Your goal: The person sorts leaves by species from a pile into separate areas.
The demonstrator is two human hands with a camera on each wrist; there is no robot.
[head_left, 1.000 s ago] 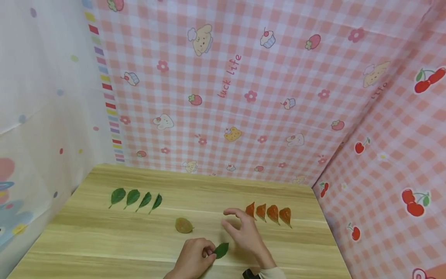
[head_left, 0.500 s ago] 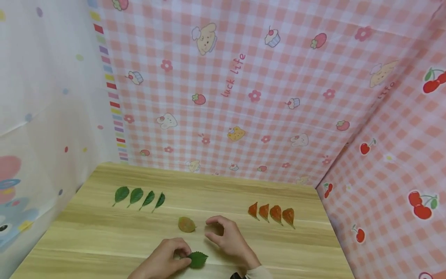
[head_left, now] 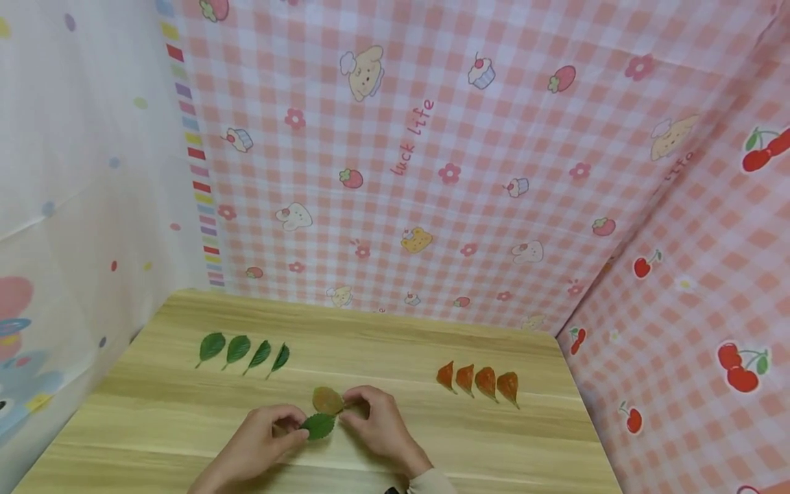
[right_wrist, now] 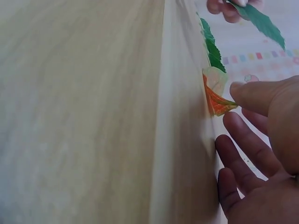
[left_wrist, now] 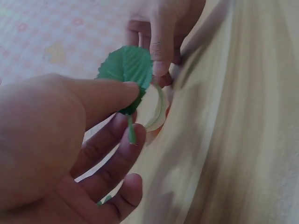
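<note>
My left hand (head_left: 249, 442) pinches a serrated green leaf (head_left: 319, 426) between thumb and fingers, its short stem pointing down past the fingertips in the left wrist view. Just behind that leaf, a yellowish-orange leaf (head_left: 327, 400) lies on the table. My right hand (head_left: 382, 425) is at this second leaf's stem end. In the right wrist view, its thumb and forefinger stand on either side of the stem of the orange leaf (right_wrist: 217, 100), a gap showing between them. The other fingers of that hand are loosely bent near the tabletop.
Several green leaves (head_left: 237, 348) lie in a row at the table's back left. Several orange-red leaves (head_left: 486, 381) form another row at the right. A pink checked cloth (head_left: 395, 206) hangs behind the wooden table (head_left: 481, 446), with more cloth along both sides.
Both hands have moved left, the left one carrying the green leaf up beside the yellowish-orange leaf. My right hand has come from near the orange-red row to that leaf's stem.
</note>
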